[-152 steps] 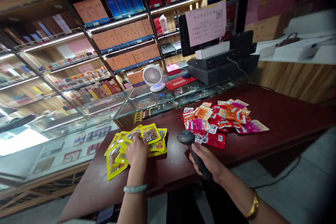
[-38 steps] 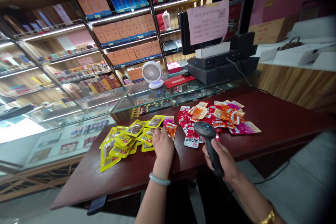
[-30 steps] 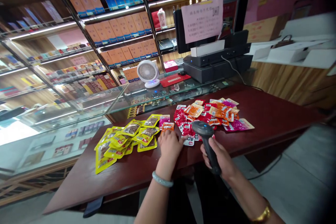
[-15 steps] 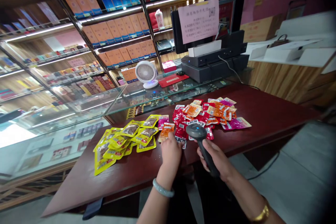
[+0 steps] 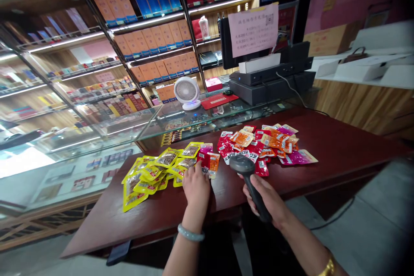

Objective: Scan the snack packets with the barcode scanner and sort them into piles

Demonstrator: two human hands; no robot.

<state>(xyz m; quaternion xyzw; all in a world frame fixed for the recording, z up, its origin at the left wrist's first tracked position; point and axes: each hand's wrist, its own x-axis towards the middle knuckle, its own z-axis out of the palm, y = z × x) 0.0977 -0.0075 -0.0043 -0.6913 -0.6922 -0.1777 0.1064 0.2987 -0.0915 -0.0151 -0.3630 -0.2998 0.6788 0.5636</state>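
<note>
My right hand [image 5: 265, 200] is wrapped around the handle of a dark grey barcode scanner [image 5: 242, 164], its head over the near edge of the red packet pile. A red snack packet [image 5: 204, 160] is at the fingertips of my left hand [image 5: 196, 185], whose fingers are closed on its near edge. That packet overlaps an orange snack packet [image 5: 214, 164] and a pink snack packet [image 5: 207, 147]. Left of this hand lies a heap of yellow snack packets [image 5: 168, 157]. To the right is a mixed pile of red, orange and purple snack packets [image 5: 258, 142].
The packets lie on a dark red wooden table [image 5: 336, 138]. Behind it stand a glass display counter [image 5: 152, 131], a white fan [image 5: 186, 91] and a monitor with a pink paper sign [image 5: 254, 30]. Shelves of boxes [image 5: 152, 39] line the back.
My left hand has moved left, bringing a red packet from the pile onto the orange and pink packets. My right hand still holds the scanner. The view has shifted slightly.
</note>
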